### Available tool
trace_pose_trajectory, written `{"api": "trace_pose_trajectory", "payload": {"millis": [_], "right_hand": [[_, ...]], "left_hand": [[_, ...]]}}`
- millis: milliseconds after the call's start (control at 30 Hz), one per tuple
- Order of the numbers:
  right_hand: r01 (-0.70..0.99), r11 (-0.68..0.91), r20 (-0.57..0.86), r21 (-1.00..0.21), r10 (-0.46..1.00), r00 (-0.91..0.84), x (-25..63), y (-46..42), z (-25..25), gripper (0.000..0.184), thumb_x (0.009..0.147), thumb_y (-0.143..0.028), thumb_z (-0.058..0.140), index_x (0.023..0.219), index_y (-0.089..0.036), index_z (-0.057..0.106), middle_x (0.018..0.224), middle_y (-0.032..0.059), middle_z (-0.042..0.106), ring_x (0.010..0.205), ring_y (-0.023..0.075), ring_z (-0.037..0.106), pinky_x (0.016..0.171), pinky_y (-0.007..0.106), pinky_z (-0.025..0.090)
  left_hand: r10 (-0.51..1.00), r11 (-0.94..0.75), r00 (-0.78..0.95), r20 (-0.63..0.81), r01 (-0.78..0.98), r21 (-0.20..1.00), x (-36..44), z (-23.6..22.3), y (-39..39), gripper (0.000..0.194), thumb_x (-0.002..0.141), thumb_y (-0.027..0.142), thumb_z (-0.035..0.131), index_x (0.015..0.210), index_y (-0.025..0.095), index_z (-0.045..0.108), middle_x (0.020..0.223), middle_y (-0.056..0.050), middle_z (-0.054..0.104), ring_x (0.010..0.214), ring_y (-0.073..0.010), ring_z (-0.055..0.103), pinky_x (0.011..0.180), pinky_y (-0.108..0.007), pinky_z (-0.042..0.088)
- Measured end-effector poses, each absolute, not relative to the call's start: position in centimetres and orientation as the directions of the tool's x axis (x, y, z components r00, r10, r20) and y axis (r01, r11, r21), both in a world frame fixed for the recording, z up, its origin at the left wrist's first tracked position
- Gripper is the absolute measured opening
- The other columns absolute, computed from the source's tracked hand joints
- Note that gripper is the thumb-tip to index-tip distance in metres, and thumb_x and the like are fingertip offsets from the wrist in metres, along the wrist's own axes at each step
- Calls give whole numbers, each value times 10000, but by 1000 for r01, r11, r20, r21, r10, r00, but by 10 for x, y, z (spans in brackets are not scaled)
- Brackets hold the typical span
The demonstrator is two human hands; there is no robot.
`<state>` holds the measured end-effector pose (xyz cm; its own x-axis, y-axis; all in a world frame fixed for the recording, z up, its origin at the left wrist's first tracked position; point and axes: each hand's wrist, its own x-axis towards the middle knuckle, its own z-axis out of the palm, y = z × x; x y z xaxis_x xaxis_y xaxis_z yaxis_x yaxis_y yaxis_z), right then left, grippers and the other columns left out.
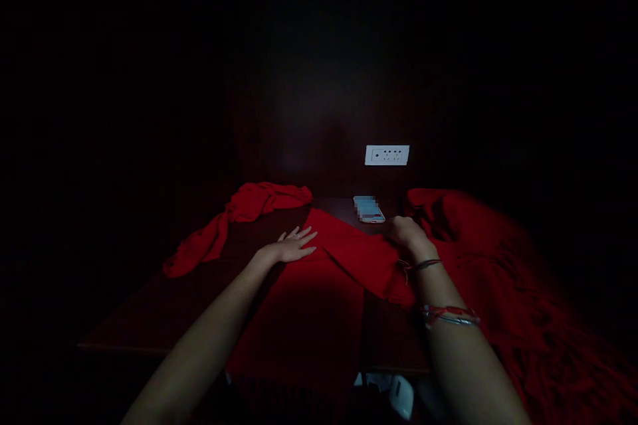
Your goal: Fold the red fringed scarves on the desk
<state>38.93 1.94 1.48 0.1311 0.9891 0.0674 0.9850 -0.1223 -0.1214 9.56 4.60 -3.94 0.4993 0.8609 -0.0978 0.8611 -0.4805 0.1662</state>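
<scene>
A red fringed scarf lies on the dark table, its near end hanging over the front edge. Its far part is folded across to the right, making a diagonal crease. Flat on the scarf near that fold rests my left hand, fingers spread and a ring on one of them. My right hand is closed at the upper right edge of the folded part, seemingly gripping the cloth; its fingertips are hidden. A small pale thread or tag shows beside my right wrist.
Another crumpled red cloth lies at the back left. A large pile of red fringed scarves covers the right side. Behind the fold lies a phone, below a white wall socket. A white object shows under the table edge.
</scene>
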Motion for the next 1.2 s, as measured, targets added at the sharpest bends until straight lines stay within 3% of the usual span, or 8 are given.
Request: {"api": "trace_pose_trajectory", "payload": {"millis": [167, 267, 367, 500, 733, 933, 1100, 1200], "right_hand": [[994, -50, 35, -99, 998, 54, 371, 14, 17, 353, 686, -236, 510, 1022, -135, 554, 1037, 162, 534, 922, 244, 515, 707, 306, 405], [946, 294, 231, -139, 938, -258, 338, 6, 21, 437, 738, -342, 460, 1149, -192, 445, 1182, 115, 427, 1077, 228, 388, 852, 334, 325], [798, 561, 79, -219, 825, -559, 306, -4, 14, 584, 713, -479, 451, 1238, -264, 310, 1289, 54, 299, 1171, 223, 251, 936, 363, 225], [811, 522, -220, -263, 786, -577, 296, -17, -9, 718, 645, -584, 457, 1265, -326, 204, 1357, 25, 124, 1211, 318, 47, 924, 528, 102], [752, 655, 126, -76, 755, -644, 328, -32, -33, 439, 804, -226, 313, 1241, -184, 316, 1290, 83, 303, 1189, 208, 229, 949, 396, 216], [788, 614, 257, -38, 768, -586, 329, -38, -17, 389, 779, -108, 316, 1151, -135, 426, 1180, 90, 453, 1074, 148, 413, 914, 282, 297], [768, 633, 363, -93, 740, -566, 337, -41, -8, 408, 781, -117, 296, 1170, -135, 415, 1196, 71, 439, 1113, 138, 365, 951, 302, 258], [752, 643, 173, -142, 764, -621, 342, -42, -13, 394, 804, -234, 323, 1189, -201, 402, 1264, 54, 354, 1190, 181, 233, 964, 384, 211]], "left_hand": [[880, -444, 464, -105, 880, 169, 96, -38, 46, 599, 735, 616, 196, 1270, 360, 113, 1356, 46, 65, 1220, -278, 26, 925, -522, 80], [907, -391, 409, -101, 906, 165, 91, -37, 52, 624, 711, 649, 183, 1266, 372, 119, 1354, 60, 63, 1217, -296, 20, 909, -555, 42], [930, -352, 365, -53, 922, 160, 83, -37, 59, 637, 704, 659, 178, 1267, 364, 129, 1355, 54, 81, 1219, -290, 23, 910, -553, 47], [929, -357, 367, -42, 921, 158, 76, -40, 64, 634, 709, 651, 190, 1267, 353, 143, 1354, 51, 93, 1223, -273, 17, 918, -539, 42], [919, -394, 374, 126, 850, 351, 61, -37, 58, 560, 800, 498, -27, 1297, 265, 80, 1353, 30, 105, 1228, -171, 87, 971, -392, 117], [877, -444, 477, -55, 849, 286, 51, -23, 39, 874, 590, 620, 471, 1288, 310, 45, 1360, -16, -10, 1217, -277, -33, 947, -456, 116], [854, -452, 506, -118, 836, 310, 54, -17, 36, 755, 603, 591, 489, 1254, 371, 175, 1358, 20, 6, 1217, -277, -33, 942, -460, 130], [852, -451, 507, -128, 836, 313, 54, -15, 37, 715, 587, 588, 511, 1224, 366, 274, 1355, 32, 29, 1217, -282, -20, 943, -453, 144]]}}
